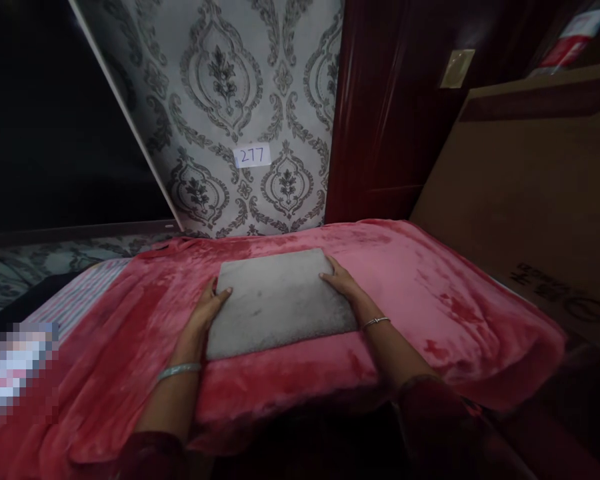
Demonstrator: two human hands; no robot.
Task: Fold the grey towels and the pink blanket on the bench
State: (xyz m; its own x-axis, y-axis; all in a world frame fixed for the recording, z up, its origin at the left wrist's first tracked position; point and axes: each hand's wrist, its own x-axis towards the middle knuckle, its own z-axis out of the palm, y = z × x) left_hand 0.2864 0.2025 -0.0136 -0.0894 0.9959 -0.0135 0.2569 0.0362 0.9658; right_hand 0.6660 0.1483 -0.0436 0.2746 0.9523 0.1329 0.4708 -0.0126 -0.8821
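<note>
A flat, rectangular grey pad [280, 303] with a fuzzy surface and a few dark marks lies on a red and pink plush blanket [290, 367]. My left hand [213, 305] holds the pad's left edge, its thumb resting on top. At the upper right edge, my right hand [341, 279] grips the pad in the same way, thumb over the top. The fingers beneath the edges are mostly hidden. A pale green bangle is on my left wrist and a thin silver one on my right.
A large cardboard box [540, 187] stands at the right, beside a dark red wooden panel [380, 107]. Behind the blanket is patterned wallpaper with a label [253, 155] reading 277. A large black screen [65, 127] fills the upper left. Striped cloth [85, 290] shows at the left.
</note>
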